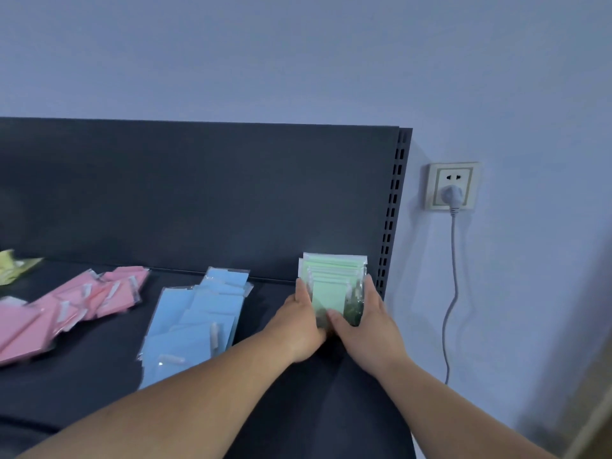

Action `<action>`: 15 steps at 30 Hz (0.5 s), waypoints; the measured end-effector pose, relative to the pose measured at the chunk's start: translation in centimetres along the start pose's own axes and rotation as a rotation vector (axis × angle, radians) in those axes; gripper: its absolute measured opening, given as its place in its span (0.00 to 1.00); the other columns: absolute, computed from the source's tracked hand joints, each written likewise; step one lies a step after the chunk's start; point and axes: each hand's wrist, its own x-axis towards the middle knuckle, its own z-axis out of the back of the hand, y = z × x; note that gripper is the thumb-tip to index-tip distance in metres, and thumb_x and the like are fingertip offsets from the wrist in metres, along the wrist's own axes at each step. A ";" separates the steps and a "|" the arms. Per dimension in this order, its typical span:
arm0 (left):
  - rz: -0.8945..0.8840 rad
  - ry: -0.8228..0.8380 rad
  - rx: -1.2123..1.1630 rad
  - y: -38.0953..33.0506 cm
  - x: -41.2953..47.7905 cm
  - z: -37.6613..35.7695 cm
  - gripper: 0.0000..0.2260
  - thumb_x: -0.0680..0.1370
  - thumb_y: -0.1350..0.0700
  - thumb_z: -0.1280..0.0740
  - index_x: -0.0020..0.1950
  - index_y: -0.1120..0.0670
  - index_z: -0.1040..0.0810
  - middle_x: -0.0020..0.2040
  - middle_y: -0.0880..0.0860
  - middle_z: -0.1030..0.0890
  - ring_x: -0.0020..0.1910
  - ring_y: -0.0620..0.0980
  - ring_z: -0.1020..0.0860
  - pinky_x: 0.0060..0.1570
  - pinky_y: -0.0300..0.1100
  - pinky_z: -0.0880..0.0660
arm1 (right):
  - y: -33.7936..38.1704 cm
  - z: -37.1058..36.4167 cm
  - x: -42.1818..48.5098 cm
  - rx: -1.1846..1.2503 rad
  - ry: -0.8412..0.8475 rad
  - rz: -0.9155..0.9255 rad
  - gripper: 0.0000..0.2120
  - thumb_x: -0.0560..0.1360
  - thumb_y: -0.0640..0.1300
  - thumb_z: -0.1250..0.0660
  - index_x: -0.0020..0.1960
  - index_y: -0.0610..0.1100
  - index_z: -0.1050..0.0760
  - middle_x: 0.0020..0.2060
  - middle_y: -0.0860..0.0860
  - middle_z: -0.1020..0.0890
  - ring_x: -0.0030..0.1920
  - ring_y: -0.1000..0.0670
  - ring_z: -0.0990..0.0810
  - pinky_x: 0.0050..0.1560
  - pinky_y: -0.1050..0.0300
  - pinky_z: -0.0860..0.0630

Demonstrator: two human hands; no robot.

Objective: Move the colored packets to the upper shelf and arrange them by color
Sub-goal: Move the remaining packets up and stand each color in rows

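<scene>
On the shelf (99, 402), your held stack (332, 279) stands rightmost, against the back panel (198, 193); two spread groups (195, 326) (66, 309) lie to its left.

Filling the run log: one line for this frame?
phase: placing | left hand + right hand: gripping green packets | shelf far right | blue packets, pink packets leftward

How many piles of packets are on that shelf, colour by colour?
Yellow packets, cut off at the frame's left edge: 1 pile
Pink packets: 1 pile
Blue packets: 1 pile
Green packets, between both hands: 1 pile
Total: 4 piles
</scene>
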 end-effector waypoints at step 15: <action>0.069 -0.418 -0.150 11.5 -3.2 12.5 0.23 0.76 0.49 0.32 0.70 0.50 0.30 0.69 0.50 0.28 0.64 0.48 0.27 0.64 0.44 0.30 | 9.1 -2.6 -0.6 0.169 0.100 0.194 0.08 0.75 0.51 0.31 0.53 0.59 0.26 0.50 0.63 0.24 0.48 0.62 0.24 0.42 0.70 0.30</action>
